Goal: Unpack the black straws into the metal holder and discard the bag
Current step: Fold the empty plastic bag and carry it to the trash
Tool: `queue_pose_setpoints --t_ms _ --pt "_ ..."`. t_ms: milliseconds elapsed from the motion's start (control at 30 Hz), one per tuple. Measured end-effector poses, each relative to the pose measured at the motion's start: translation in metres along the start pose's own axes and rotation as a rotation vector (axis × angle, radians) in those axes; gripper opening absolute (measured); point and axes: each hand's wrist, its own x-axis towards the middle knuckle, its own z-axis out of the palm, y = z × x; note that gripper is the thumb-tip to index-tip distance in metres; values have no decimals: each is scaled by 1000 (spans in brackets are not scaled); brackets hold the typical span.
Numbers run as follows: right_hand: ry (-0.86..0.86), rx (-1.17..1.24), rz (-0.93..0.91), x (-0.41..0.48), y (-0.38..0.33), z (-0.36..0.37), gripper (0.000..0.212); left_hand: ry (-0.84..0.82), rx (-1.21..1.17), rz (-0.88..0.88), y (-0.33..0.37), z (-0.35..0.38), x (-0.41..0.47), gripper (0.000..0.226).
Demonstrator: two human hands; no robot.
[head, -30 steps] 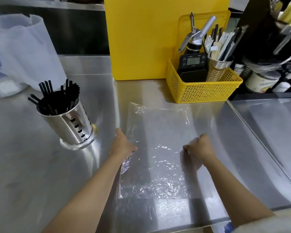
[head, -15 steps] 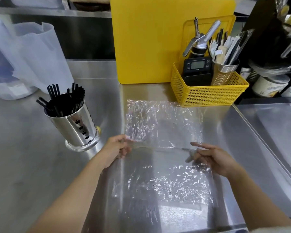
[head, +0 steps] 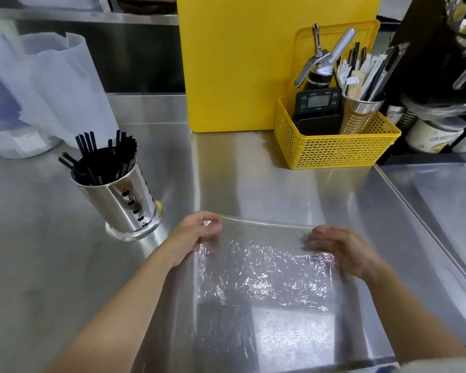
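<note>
The black straws [head: 102, 160] stand bunched in the shiny metal holder [head: 121, 200] on the steel counter, left of centre. A clear, crinkled plastic bag [head: 264, 275] lies flat on the counter in front of me, folded over on itself with the fold along its far edge. My left hand [head: 197, 232] pinches the bag's left far corner. My right hand [head: 342, 249] rests on the bag's right far corner, fingers curled over the plastic. The bag looks empty.
A yellow basket [head: 334, 149] with a timer, a dispenser and a cup of wrapped utensils stands at the back right, against a yellow board [head: 240, 63]. White plastic bags [head: 38, 90] sit at the back left. A sunken steel tray [head: 441, 200] adjoins on the right.
The bag lay spread out flat a second ago. Both hands have since folded its far half back toward me, so it now covers about half the length.
</note>
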Motion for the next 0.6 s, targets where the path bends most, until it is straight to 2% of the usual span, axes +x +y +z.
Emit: queue_pose_setpoints --t_ms 100,200,233,300,400,467,567,600 --pt "70 -122 -52 1 -1 7 42 101 219 118 6 4 -3 33" --pt "236 -504 -218 8 -12 17 48 86 157 177 19 5 -5 32" --pt "230 -617 -270 10 -19 20 50 68 161 196 25 6 -5 32" --pt "64 -750 -266 12 -32 33 48 16 217 248 33 7 -5 36" --pt "-285 -711 -57 13 -45 58 36 -97 241 348 44 10 -5 43" --pt "-449 -655 33 12 -45 69 27 -109 244 391 47 10 -4 47" --pt "-536 -512 91 11 -40 74 37 -9 181 423 52 5 -3 51" --pt "-511 -553 58 11 -38 74 30 27 169 433 53 3 -3 51"
